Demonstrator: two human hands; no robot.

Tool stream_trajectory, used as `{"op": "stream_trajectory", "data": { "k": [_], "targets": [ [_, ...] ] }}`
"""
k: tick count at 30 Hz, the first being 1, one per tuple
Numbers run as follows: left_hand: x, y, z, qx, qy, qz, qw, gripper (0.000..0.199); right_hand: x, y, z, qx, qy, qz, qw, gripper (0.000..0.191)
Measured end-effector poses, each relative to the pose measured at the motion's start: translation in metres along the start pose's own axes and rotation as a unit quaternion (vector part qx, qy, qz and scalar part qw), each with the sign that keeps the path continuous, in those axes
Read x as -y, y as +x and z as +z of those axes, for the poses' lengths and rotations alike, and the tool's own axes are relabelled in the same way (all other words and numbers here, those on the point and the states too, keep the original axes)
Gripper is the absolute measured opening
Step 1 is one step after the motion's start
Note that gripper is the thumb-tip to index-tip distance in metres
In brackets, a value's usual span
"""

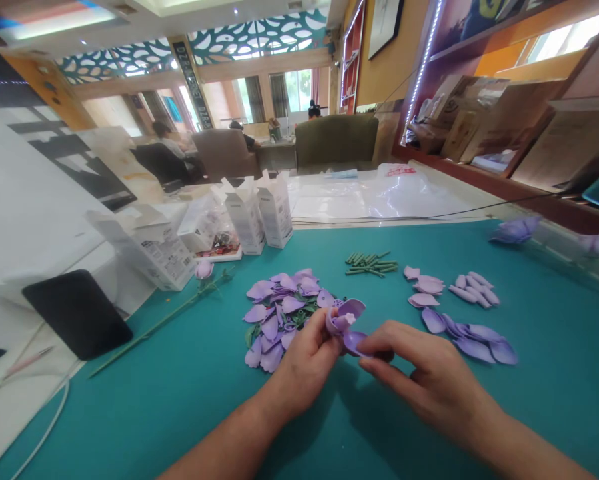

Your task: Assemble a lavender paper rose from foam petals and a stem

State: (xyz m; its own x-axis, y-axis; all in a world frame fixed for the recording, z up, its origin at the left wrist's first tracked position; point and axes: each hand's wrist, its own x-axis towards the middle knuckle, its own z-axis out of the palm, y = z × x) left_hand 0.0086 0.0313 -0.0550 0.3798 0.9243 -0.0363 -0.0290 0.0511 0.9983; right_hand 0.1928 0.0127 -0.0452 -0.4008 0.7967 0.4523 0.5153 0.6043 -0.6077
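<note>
My left hand is closed round the base of a partly built purple artificial flower, with cupped petals around a pale centre. Thumb and forefinger of my right hand pinch a purple petal at the flower's lower right side. Whether this petal is attached cannot be seen. Just behind my left hand spreads a heap of loose lilac petals mixed with green parts. To the right lie a row of larger purple petals, a few paler pink petals and a cluster of slim pale pieces.
Short green sticks lie further back on the green mat. At left are a long-stemmed flower, a black tablet and white boxes. Finished-looking purple flowers rest at the far right. People sit in the background.
</note>
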Motion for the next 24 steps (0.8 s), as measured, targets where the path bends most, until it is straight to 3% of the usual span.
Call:
{"op": "stream_trajectory", "data": {
  "k": [24],
  "targets": [
    [0.0027, -0.0027, 0.002, -0.005, 0.077, 0.01, 0.997, 0.027, -0.002, 0.0009, 0.0004, -0.007, -0.016, -0.026, 1.0, 0.019]
  ]
}}
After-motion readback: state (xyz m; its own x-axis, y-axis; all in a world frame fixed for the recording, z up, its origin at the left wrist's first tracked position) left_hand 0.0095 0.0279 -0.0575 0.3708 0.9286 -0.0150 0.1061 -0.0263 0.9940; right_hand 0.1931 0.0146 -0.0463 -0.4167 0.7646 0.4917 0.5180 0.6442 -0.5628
